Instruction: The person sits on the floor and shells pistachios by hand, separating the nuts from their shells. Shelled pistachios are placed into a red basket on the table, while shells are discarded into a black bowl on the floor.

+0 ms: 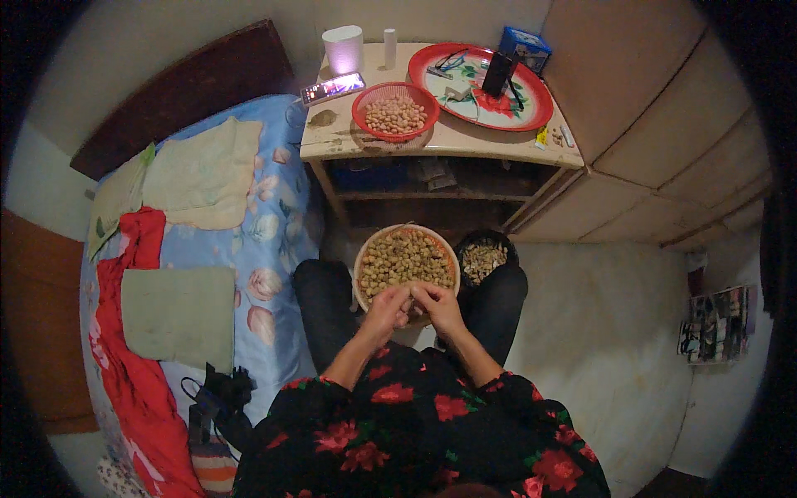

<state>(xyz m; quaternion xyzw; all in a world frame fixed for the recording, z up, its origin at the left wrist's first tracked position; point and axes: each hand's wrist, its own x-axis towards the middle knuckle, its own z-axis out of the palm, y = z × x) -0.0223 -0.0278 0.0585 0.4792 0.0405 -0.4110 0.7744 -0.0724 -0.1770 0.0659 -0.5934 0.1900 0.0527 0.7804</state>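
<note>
A round basket [359, 274] heaped with small, yellowish-brown unshelled nuts, probably peanuts, stands between my knees. Above its near edge my left hand [389, 309] and my right hand [438, 306] meet, fingertips pinched together. Whatever small piece they hold between them is too small to tell, likely a nut. Right of the basket, partly behind my right knee, a black bowl [514, 248] holds pale empty-looking shells. On the table, a red plastic basket [359, 114] contains pinkish shelled kernels.
The wooden table [479, 147] ahead also carries a red-rimmed floral tray [543, 99] with glasses and a dark upright object, a lit phone [333, 89], a paper roll [344, 50] and a blue box [525, 48]. A bed [274, 218] with cloths lies at left.
</note>
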